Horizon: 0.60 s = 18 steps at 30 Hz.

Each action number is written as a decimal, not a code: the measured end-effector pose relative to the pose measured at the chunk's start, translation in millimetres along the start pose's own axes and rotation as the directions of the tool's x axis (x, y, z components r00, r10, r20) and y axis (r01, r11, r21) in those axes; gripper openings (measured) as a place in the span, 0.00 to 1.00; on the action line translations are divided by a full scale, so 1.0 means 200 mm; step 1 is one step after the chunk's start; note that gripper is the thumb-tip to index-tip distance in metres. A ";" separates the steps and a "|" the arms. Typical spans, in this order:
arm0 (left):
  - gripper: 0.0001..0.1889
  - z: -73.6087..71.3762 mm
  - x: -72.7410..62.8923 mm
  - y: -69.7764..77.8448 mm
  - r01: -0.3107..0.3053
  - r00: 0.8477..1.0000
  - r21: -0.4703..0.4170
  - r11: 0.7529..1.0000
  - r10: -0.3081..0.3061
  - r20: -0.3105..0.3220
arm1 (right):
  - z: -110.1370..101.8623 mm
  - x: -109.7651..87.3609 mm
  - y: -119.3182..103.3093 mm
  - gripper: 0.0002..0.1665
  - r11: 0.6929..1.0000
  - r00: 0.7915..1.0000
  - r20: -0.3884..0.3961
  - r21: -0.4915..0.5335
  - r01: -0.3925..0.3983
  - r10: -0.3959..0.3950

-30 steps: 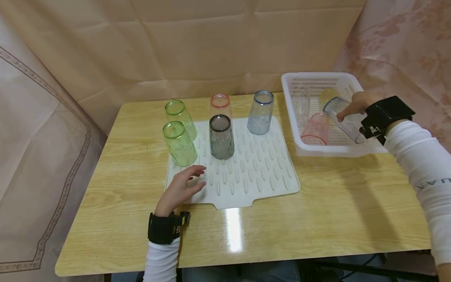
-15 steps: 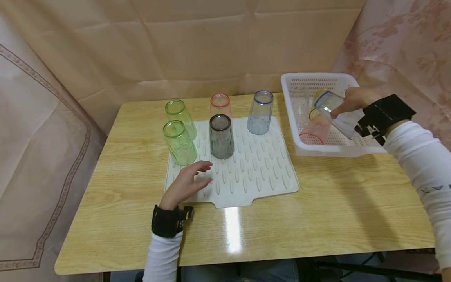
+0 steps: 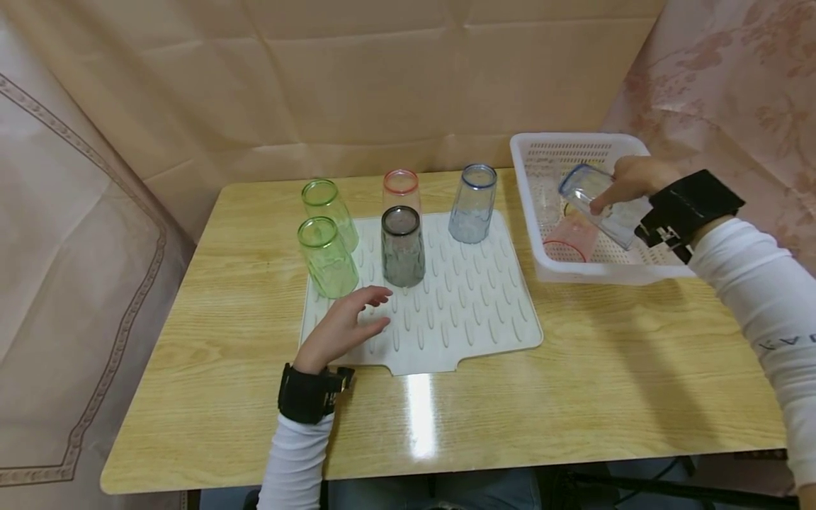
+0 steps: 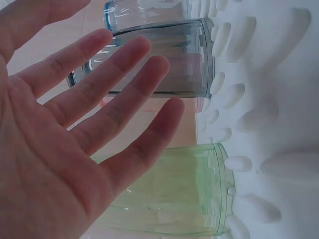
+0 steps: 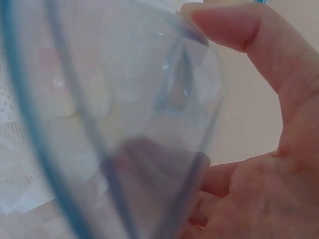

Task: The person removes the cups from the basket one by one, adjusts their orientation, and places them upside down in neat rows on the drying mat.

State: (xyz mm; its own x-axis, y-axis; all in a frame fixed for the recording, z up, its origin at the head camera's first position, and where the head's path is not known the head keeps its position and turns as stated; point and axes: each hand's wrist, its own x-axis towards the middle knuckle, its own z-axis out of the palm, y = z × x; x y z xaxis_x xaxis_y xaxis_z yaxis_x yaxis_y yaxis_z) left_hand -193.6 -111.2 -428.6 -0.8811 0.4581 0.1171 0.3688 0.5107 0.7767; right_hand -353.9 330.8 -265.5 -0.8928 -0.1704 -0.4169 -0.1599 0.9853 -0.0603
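Note:
My right hand (image 3: 627, 185) grips a clear drinking glass with a blue rim (image 3: 593, 198), tilted over the white basket (image 3: 545, 269). In the right wrist view the thumb and fingers wrap around this glass (image 5: 134, 99). A pink glass (image 3: 570, 237) lies below it in the basket; a yellow-rimmed one is mostly hidden behind. My left hand (image 3: 344, 322) hovers low over the white ridged mat (image 3: 472, 312), fingers spread and holding nothing. Close to it stand a green glass (image 3: 328, 258) and a grey glass (image 3: 403, 248), both also visible in the left wrist view.
Along the back of the mat stand another green glass (image 3: 331, 209), a red-rimmed glass (image 3: 401, 188) and a blue-rimmed glass (image 3: 473, 205). Another clear glass (image 3: 545, 191) sits at the basket's left side. A wooden table (image 3: 223, 340) carries everything, with a cloth (image 3: 357, 85) hanging behind.
My right hand has lifted the blue-rimmed glass slightly and shifted it left, still over the basket. My left hand has moved a little forward and right over the mat.

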 end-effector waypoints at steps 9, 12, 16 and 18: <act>0.19 0.02 0.02 0.01 -0.042 0.999 0.000 0.999 0.042 0.006 | 0.01 0.00 -0.07 0.26 0.999 0.998 -0.046 0.031 0.045 -0.043; 0.19 0.02 0.03 0.01 -0.065 0.998 0.001 0.998 0.065 -0.008 | 0.00 -0.01 -0.10 0.24 0.998 0.997 -0.062 0.041 0.054 -0.052; 0.19 0.03 0.03 0.02 -0.081 0.997 -0.005 0.997 0.080 -0.021 | 0.00 -0.02 -0.14 0.24 0.997 0.994 -0.086 0.023 0.067 -0.065; 0.19 0.03 0.04 0.03 -0.082 0.996 -0.009 0.997 0.082 -0.018 | 0.00 -0.03 -0.15 0.24 0.997 0.993 -0.095 0.017 0.069 -0.067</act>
State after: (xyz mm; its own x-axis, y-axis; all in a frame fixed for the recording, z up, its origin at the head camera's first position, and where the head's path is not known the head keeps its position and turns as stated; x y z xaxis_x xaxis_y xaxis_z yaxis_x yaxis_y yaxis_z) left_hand -196.8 -101.1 -426.9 -0.8530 0.4855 0.1915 0.4373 0.4644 0.7701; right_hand -344.4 301.8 -261.6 -0.9162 -0.2367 -0.3234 -0.2142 0.9712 -0.1040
